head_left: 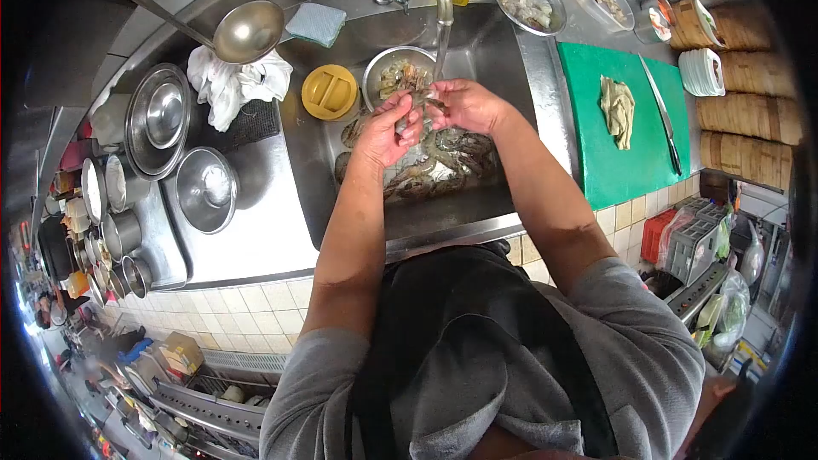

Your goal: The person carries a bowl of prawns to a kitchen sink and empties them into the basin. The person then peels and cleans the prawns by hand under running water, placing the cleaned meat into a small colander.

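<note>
Over the sink (328, 209), my left hand (386, 129) and my right hand (470, 107) come together with fingers closed around a shrimp (419, 104), partly hidden by the fingers. Below them lies a heap of grey, unpeeled shrimp (452, 162) in the basin. Just beyond my fingers, a metal bowl (371, 77) holds orange and pale shrimp pieces. The curved faucet (443, 13) points down beside this bowl. Left of it in the sink stands a round yellow container (330, 92).
On the right, a green cutting board (588, 153) carries a knife (660, 111) and a folded cloth (617, 112). A steel bowl of peeled shrimp (528, 2) sits behind the sink. To the left are a ladle (247, 31), a white cloth (226, 85) and metal bowls (207, 190).
</note>
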Tool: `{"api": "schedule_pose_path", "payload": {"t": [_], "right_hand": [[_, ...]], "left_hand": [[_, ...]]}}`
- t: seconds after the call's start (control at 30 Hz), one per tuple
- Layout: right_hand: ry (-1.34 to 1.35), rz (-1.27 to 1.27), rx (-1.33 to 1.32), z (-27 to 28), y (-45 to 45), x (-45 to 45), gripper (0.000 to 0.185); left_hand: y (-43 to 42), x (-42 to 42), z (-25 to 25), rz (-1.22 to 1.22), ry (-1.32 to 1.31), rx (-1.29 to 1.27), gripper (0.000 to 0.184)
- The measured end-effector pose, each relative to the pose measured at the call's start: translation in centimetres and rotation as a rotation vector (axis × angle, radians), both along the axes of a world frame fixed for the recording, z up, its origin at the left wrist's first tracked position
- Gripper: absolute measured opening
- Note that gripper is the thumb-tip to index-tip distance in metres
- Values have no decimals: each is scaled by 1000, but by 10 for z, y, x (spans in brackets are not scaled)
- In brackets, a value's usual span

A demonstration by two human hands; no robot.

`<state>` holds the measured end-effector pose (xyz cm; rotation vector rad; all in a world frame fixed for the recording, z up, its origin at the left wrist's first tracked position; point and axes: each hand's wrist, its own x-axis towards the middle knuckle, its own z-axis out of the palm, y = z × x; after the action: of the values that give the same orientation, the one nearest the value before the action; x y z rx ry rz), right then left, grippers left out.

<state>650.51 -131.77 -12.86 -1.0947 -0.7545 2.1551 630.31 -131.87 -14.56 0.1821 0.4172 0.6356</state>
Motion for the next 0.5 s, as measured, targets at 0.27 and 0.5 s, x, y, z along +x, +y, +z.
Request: {"api": "schedule_pose_path", "payload": {"t": [0.27, 0.5], "right_hand": [[-160, -176, -118, -10, -7, -36, 26], [-121, -546, -33, -18, 11, -57, 28]], "left_hand": [[5, 26, 6, 437, 464, 97, 20], [-20, 32, 0, 455, 656, 83, 26]]}}
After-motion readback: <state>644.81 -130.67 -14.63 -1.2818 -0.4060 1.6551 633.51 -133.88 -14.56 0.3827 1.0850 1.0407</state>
